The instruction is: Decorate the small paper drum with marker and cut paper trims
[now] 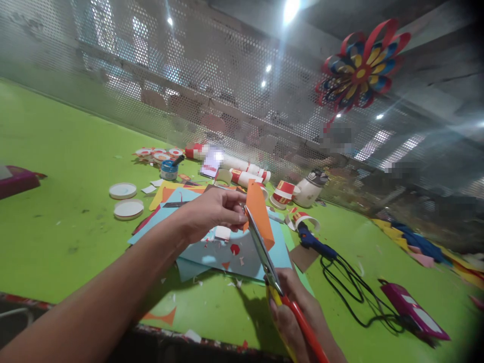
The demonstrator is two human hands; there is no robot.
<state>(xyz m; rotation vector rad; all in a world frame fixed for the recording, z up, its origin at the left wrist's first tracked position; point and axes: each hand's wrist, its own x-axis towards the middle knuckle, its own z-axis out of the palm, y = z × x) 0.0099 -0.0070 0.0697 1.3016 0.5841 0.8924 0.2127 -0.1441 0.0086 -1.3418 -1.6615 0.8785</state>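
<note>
My left hand [216, 212] pinches an orange sheet of paper [259, 209] by its left side, holding it above the stack of coloured paper. My right hand [293, 312] is wrapped round the red and yellow handles of a pair of scissors [260, 247]. The long blades point up and away, with their tips at the orange paper near my left fingers. Whether the blades are fully closed is hard to tell. Below lies a light blue sheet [242, 262] strewn with small scraps, a red paper piece [235, 249] among them.
A blue glue gun [315, 244] with a black cable lies at the right, near a purple case [414, 310]. Behind stand a blue paint jar [169, 170], paper cups [283, 194] and a white jug [310, 189]. Two white lids [128, 209] sit left. A perforated screen [227, 96] closes the back.
</note>
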